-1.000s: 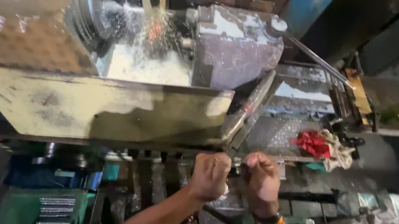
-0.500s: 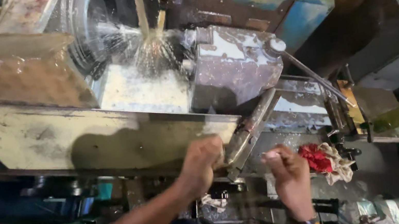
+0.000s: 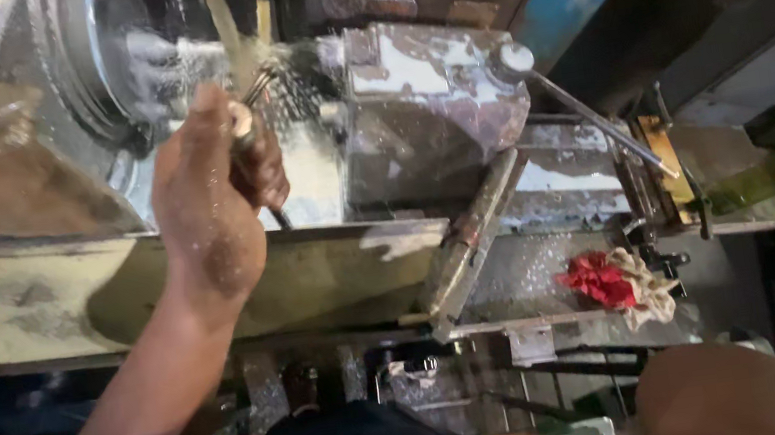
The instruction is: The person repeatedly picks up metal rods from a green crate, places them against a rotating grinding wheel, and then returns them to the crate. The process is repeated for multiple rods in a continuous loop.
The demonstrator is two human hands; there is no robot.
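Note:
My left hand (image 3: pixel 208 197) is raised in front of the lathe, fingers closed around a thin metal rod (image 3: pixel 245 126) whose wire tip points into the spray. Milky coolant (image 3: pixel 223 18) pours down beside the spinning chuck (image 3: pixel 94 67) and splashes over the wet grey tool block (image 3: pixel 423 111) just right of the hand. My right hand is out of sight; only a bare stretch of arm (image 3: pixel 735 391) shows at the bottom right corner.
A worn cream splash tray (image 3: pixel 5 301) runs under the hand. A lever with a round knob (image 3: pixel 517 58) slants right from the tool block. A red and cream rag (image 3: pixel 608 279) lies on the chip-strewn carriage. Handles and dark machine parts crowd the lower middle.
My left hand has left the handles low on the carriage and risen to the chuck area, now gripping the rod. My right hand has dropped out of view.

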